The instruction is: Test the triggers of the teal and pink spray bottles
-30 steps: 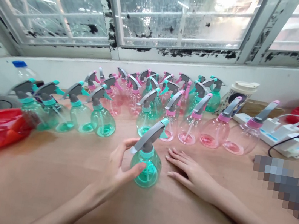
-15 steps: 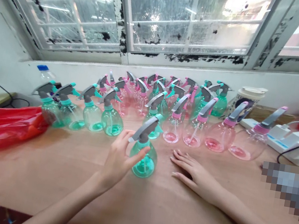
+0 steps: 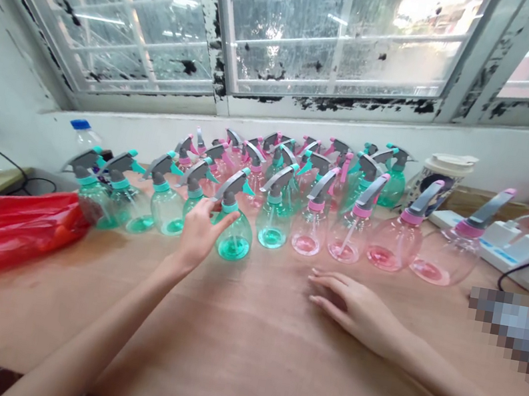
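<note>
My left hand (image 3: 203, 231) grips a green spray bottle (image 3: 235, 237) with a grey and teal trigger head, upright in the gap between its neighbours in the front row. To its left stand several green spray bottles, the closest one (image 3: 195, 190) partly hidden behind my fingers. On its right is another green spray bottle (image 3: 275, 217), followed by pink spray bottles such as this one (image 3: 310, 226). My right hand (image 3: 360, 309) rests on the tabletop in front of the pink bottles, fingers stretched out and holding nothing.
More pink and green spray bottles crowd behind the front row. A red plastic bag (image 3: 20, 231) lies at the left, near a blue-capped bottle (image 3: 85, 131). To the right are a lidded cup (image 3: 443, 177) and a power strip (image 3: 514, 250) with plugs and cables. Windows line the back wall.
My left hand has carried the green spray bottle away from me and leftward, from mid-table to the front row. My right hand stays on the table, having shifted slightly.
</note>
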`<state>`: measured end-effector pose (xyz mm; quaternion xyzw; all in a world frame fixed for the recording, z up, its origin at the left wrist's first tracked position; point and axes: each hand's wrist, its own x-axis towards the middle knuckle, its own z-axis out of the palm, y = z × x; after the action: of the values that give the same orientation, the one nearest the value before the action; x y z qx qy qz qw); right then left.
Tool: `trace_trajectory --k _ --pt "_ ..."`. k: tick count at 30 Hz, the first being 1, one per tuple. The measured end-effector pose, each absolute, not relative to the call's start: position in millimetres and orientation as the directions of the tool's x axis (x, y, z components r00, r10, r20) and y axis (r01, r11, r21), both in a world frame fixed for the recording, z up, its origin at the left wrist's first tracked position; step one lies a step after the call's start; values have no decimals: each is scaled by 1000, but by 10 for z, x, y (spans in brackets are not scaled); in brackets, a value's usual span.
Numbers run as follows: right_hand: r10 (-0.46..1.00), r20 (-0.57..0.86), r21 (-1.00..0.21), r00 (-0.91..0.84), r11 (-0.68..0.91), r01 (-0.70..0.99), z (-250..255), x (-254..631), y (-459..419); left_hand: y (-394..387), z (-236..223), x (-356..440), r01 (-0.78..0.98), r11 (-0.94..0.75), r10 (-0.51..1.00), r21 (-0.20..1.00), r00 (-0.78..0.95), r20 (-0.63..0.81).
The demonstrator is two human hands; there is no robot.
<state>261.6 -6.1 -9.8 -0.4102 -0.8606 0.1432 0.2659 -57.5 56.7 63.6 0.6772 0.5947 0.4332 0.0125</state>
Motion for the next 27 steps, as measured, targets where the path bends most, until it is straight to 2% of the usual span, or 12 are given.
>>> trace_trajectory --k 6,10,13,20,23,27 --pt "815 454 -550 -359 574 606 332 2307 133 768 684 -611 810 -286 829 511 -58 556" --pt "838 494 -545 -231 505 669 515 1980 280 873 701 -630 811 -294 833 505 -42 552" --pt "840 510 -497 -184 463 734 556 1779 373 916 700 -636 811 -305 830 500 -31 557" --pt "897 436 -403 -73 267 875 591 1534 543 883 626 -596 768 -361 796 528 -41 603" --pt "912 408 -438 -43 237 867 586 1474 622 757 593 -585 749 -378 780 544 -59 623" --pt "897 439 -506 -47 290 812 550 1403 725 447 555 -638 712 -397 787 579 -61 614"
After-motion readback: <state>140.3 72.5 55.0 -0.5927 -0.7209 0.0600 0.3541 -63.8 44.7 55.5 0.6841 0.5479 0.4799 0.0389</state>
